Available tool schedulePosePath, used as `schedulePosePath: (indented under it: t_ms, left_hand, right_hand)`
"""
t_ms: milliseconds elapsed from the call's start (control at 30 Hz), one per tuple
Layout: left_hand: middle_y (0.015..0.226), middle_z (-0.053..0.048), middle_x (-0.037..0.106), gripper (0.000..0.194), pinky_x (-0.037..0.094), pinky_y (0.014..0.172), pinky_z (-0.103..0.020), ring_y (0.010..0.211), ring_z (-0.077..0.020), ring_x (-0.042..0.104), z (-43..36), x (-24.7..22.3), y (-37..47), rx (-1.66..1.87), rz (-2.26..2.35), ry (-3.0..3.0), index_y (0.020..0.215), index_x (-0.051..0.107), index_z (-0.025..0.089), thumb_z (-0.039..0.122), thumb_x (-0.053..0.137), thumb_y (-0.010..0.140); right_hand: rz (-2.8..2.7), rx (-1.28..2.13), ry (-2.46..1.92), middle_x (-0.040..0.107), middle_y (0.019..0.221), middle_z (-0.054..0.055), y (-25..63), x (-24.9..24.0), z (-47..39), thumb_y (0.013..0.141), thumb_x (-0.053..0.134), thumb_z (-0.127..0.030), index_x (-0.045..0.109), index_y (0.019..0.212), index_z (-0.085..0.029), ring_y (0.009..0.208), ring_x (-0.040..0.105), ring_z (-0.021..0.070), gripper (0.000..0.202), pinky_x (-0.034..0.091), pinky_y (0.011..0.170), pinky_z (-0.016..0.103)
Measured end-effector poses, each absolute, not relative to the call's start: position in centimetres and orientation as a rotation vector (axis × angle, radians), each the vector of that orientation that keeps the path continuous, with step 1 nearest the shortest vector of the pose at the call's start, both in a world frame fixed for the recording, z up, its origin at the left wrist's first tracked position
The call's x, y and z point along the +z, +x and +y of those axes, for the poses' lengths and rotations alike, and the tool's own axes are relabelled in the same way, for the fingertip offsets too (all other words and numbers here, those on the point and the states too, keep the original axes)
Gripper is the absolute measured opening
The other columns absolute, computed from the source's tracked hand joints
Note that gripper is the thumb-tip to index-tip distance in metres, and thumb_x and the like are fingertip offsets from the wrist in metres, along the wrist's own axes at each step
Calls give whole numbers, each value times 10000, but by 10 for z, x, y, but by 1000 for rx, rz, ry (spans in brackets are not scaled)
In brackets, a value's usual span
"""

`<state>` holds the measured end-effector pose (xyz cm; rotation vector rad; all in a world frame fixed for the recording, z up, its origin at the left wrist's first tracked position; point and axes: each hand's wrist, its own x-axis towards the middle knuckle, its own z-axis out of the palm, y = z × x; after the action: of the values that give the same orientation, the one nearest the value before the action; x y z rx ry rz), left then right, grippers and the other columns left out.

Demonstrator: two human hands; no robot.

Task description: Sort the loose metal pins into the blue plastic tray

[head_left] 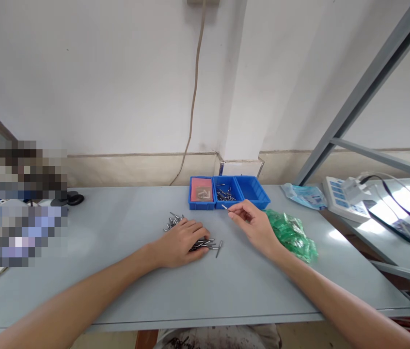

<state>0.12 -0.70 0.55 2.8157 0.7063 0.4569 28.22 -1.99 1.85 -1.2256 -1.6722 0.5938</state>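
Observation:
My left hand [183, 241] rests over a pile of small metal pins [172, 221] on the grey table, fingers apart and curving around some of them. One small metal pin [224, 207] is pinched between the thumb and forefinger of my right hand [250, 223], just in front of the blue bins. The middle blue bin [226, 191] holds several similar pins. In the left blue bin [202, 206] are a red sheet and a small clear bag. The right blue bin [251, 189] shows only its bare inside.
Crumpled green plastic [294, 235] lies beside my right wrist. Behind it are a blue and white packet [305, 195] and a white power strip [345, 201]. Metal frame bars [365, 82] rise at the right. Black round objects [75, 198] and cables sit at the left.

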Motion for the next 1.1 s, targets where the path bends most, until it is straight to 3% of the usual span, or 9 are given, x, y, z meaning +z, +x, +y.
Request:
schedulePosePath:
  t_ms: [267,567,833,1100]
  left_hand:
    - [1120,-41,666,194,387,920,-373,1011,-227,621,-7,6,1,456,710,2812,1206,576,235,380,567,1077]
    - [1116,-46,667,194,388,911,-373,1014,-231,617,-8,8,1,448,714,2806,1197,575,232,387,559,1082]
    - [1105,-41,666,190,396,910,-371,1004,-229,624,-8,7,1,463,719,2813,1190,575,236,391,554,1082]
    - [1108,-44,666,185,390,910,-373,1005,-231,622,-7,7,1,452,710,2810,1193,577,233,377,568,1076]
  right_hand:
    - [-1720,492,-1212,610,865,20,280,22,-22,962,738,-350,738,955,-270,740,545,202,81,470,695,354]
    - [-1675,525,-1217,630,895,24,283,21,-22,963,747,-401,739,933,-270,778,579,205,134,477,707,353]
    - [-1599,685,-1204,649,872,31,282,22,-21,956,740,-483,707,954,-275,802,605,228,211,491,727,367]
    - [-1512,860,-1149,547,775,-9,282,28,-21,951,742,-487,701,963,-262,700,493,178,229,421,626,309]
